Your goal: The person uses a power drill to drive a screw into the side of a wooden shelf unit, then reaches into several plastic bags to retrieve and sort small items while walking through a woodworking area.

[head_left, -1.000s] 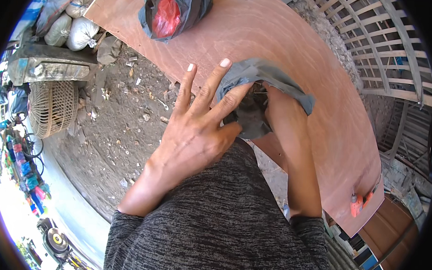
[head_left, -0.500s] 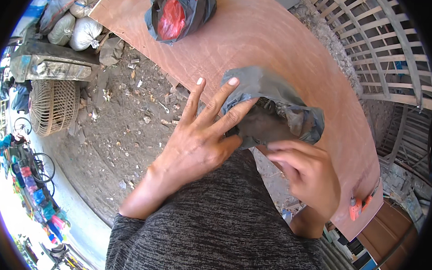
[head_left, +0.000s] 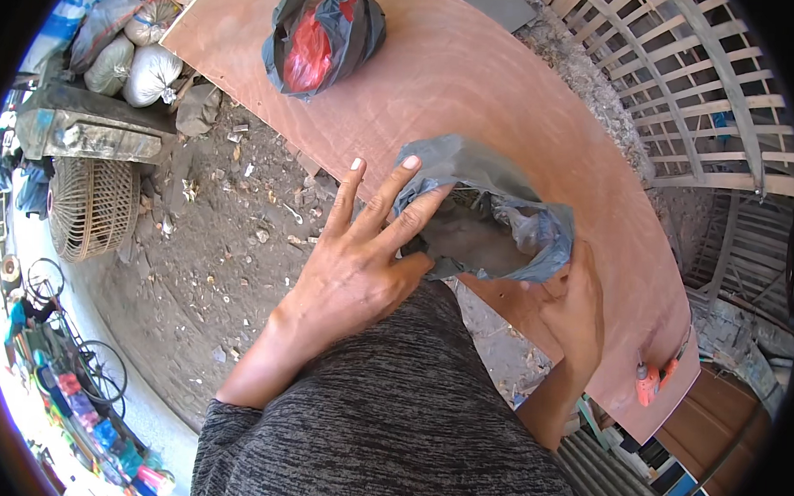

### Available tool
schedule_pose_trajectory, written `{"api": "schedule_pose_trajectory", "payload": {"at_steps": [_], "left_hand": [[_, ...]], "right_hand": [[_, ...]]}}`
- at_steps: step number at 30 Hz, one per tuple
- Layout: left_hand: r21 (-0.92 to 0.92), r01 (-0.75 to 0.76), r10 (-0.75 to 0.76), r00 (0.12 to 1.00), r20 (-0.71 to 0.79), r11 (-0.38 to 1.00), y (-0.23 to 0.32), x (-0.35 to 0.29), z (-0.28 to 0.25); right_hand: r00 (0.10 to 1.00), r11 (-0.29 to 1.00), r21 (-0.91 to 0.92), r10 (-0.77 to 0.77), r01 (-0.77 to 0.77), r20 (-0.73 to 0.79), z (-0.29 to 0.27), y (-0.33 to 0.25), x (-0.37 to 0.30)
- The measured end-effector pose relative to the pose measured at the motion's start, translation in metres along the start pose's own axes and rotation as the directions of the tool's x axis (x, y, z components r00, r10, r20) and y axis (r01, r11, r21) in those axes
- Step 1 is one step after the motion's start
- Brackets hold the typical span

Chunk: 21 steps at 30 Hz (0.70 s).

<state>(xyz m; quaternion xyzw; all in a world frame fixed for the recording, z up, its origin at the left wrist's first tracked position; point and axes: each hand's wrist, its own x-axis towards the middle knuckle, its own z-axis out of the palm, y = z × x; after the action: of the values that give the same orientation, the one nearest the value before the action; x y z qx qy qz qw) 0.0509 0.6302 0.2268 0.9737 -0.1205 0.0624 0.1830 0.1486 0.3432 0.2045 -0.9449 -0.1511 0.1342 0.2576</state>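
Note:
A dark grey plastic bag [head_left: 481, 159] stands with its mouth open on the reddish plywood board, close to my body. Inside it I see grey-brown contents and a paler piece of plastic by the right rim; what the contents are I cannot make out. My left hand [head_left: 348, 264] pinches the bag's left rim between thumb and index finger, its other fingers spread over the edge. At the right rim, my right hand [head_left: 572, 300] has its fingers on the outside and its thumb by the near edge, gripping the plastic.
Farther off on the plywood board [head_left: 552, 148] sits another dark bag [head_left: 366, 34] with red plastic [head_left: 308, 53] inside. Orange-handled tools [head_left: 646, 383] lie at the board's right end. Tied sacks [head_left: 152, 76] and a wicker basket [head_left: 93, 208] are at left, a bamboo lattice [head_left: 688, 83] at right.
My right hand has moved from the bag's near edge to its right rim and taken hold there. The bag's mouth looks wider; my left hand keeps its grip.

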Motion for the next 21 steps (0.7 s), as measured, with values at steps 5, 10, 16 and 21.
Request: {"api": "schedule_pose_trajectory", "payload": {"at_steps": [5,10,16,21], "left_hand": [[0.006,0.015,-0.015,1.0,0.017,1.0,0.002,0.001,0.0],[-0.024,-0.004,0.004,1.0,-0.019,1.0,0.004,0.01,0.0],[-0.21,-0.19,0.17,0.98,-0.107,0.959,0.011,0.017,0.015],[-0.293,-0.36,0.274,0.915,-0.296,0.886,-0.025,0.007,-0.008]], "right_hand": [[0.999,0.995,0.095,0.019,-0.016,-0.029,-0.001,-0.017,0.002],[0.974,0.95,0.227,-0.187,0.213,-0.131,0.037,-0.002,0.023],[0.808,0.835,0.041,-0.518,0.549,-0.281,0.103,-0.021,0.063],[0.915,0.708,0.58,-0.333,0.403,-0.23,0.093,-0.036,0.074]]}}
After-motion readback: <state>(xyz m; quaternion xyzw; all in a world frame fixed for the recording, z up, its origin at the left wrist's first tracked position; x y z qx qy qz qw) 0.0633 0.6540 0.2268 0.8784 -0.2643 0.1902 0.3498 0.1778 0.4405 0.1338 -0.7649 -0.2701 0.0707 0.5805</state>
